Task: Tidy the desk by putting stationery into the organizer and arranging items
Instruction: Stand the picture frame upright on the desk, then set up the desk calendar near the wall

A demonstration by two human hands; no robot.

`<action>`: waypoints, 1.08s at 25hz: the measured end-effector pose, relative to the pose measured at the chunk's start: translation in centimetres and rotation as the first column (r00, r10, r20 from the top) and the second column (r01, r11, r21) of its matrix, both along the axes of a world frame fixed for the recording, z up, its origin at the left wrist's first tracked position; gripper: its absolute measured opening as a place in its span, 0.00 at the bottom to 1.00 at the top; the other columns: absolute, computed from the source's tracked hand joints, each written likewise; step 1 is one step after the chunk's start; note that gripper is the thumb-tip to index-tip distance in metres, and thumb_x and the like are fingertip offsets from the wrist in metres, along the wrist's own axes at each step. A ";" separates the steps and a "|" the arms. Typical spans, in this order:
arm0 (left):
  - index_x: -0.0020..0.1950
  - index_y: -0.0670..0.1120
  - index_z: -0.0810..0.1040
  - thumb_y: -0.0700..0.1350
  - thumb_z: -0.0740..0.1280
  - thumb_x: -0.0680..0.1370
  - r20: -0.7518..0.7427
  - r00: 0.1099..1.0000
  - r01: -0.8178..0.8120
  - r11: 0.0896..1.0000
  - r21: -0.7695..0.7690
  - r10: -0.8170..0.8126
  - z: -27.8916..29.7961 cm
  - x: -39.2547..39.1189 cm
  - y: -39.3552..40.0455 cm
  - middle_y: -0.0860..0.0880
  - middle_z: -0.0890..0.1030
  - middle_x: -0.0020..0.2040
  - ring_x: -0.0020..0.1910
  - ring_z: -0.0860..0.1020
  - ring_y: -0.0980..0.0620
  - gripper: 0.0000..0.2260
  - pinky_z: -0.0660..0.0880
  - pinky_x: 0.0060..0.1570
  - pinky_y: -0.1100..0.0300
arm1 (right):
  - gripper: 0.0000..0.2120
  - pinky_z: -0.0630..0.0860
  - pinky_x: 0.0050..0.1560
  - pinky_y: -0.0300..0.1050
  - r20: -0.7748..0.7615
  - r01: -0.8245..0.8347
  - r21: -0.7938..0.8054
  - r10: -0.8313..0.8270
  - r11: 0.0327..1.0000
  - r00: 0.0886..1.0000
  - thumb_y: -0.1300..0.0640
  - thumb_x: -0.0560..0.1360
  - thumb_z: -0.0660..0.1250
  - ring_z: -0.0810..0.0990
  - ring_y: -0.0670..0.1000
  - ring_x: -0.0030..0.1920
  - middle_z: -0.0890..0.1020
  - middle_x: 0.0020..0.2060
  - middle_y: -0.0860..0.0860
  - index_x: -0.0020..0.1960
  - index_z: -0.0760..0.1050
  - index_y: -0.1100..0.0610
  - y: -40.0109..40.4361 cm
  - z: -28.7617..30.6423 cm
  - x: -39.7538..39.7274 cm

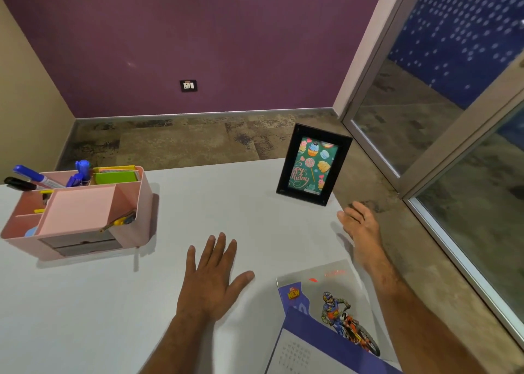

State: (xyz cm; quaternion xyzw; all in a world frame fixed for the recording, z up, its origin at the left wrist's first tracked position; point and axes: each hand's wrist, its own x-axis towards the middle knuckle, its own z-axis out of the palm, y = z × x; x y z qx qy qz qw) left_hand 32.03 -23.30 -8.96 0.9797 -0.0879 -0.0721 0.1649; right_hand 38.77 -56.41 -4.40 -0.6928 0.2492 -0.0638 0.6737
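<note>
A pink desk organizer [124,192] stands at the left of the white desk [198,203]. It holds blue markers [37,176], a black marker [18,184], green and yellow sticky notes [116,176] and a yellow-handled tool [122,220]. A black picture frame [313,163] with a birthday card stands upright at the far right edge. A notebook with a motorbike rider [334,311] lies at the near right. My left hand [212,277] rests flat on the desk, fingers spread, holding nothing. My right hand [360,229] hovers open near the right edge, below the frame.
The desk's right edge drops to a mottled brown floor [425,232]. A glass door with a metal frame [425,135] stands to the right. A purple wall with a power socket [188,85] lies behind.
</note>
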 end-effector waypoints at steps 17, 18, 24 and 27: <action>0.67 0.52 0.74 0.75 0.50 0.69 -0.162 0.984 -0.130 0.936 -0.327 0.080 4.6 -17.8 -1.3 0.56 0.79 0.63 0.63 0.74 0.50 0.38 0.69 0.62 0.54 | 0.25 0.65 0.62 0.62 -0.301 0.145 -0.634 -0.416 0.760 0.858 0.46 0.71 0.73 0.68 0.62 0.65 0.72 0.65 0.58 0.63 0.73 0.54 2.5 1.3 -27.0; 0.67 0.53 0.74 0.73 0.52 0.69 -0.206 0.974 -0.159 0.929 -0.335 0.093 4.9 -18.7 -1.4 0.57 0.78 0.62 0.62 0.74 0.51 0.35 0.69 0.61 0.55 | 0.26 0.66 0.62 0.62 -0.333 0.141 -0.636 -0.434 0.759 0.837 0.46 0.70 0.74 0.67 0.63 0.66 0.71 0.66 0.59 0.65 0.72 0.54 2.8 1.8 -28.4; 0.57 0.57 0.74 0.67 0.63 0.63 -0.453 0.885 -0.333 0.825 -0.457 0.107 5.6 -21.9 -2.9 0.58 0.81 0.52 0.52 0.79 0.56 0.26 0.76 0.55 0.53 | 0.28 0.76 0.55 0.52 -0.579 0.109 -0.441 -0.375 0.891 0.724 0.41 0.64 0.74 0.78 0.60 0.51 0.79 0.52 0.58 0.56 0.77 0.58 3.7 0.0 -32.7; 0.52 0.57 0.72 0.64 0.71 0.63 -0.485 0.869 -0.362 0.790 -0.495 0.094 6.2 -22.5 -3.5 0.57 0.82 0.51 0.51 0.80 0.57 0.22 0.77 0.53 0.54 | 0.21 0.77 0.50 0.48 -0.580 0.115 -0.399 -0.348 0.910 0.737 0.42 0.66 0.73 0.80 0.59 0.46 0.83 0.46 0.56 0.51 0.81 0.57 4.7 0.6 -32.8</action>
